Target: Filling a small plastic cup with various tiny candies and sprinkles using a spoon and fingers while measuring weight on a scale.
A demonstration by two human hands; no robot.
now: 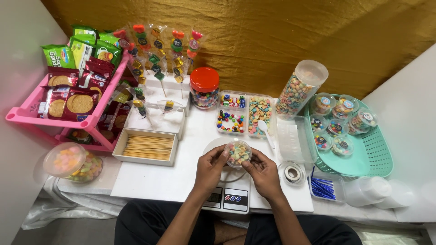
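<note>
- Both hands closed around a small round clear cup (pixel 238 153) of mixed candy, held just above the scale (pixel 225 196) at the desk's (pixel 150 179) front edge.
- Left hand (pixel 210 167) gripping the cup's left side, right hand (pixel 262 171) its right side, fingertips on the rim.
- Step in hand, judged: lidding or closing the filled cup; lid hard to tell apart from the cup.
- Next move calls for even pressure round the rim, cup kept level so no candy spills.
- Red-lidded jar (pixel 204 87) of coloured sweets behind the cup; beside it a clear divided tray (pixel 245 114) with a white spoon (pixel 265 131).
- Tall clear tube (pixel 301 87) of pastel rings leaning right of the tray.
- Teal basket (pixel 372 154) far right, holding closed cups with round dark labels.
- Pink rack (pixel 27 115) at left, stacked with red-brown biscuit packs and green packets.
- Candy skewers (pixel 156 59) in clear wrap standing behind the rack, round dark labels on each.
- White box of wooden sticks (pixel 147 147) left of the hands; blue sticks (pixel 323 187) in a clear tray at right.
- Round tub (pixel 72 162) of pastel sweets at the front left.
</note>
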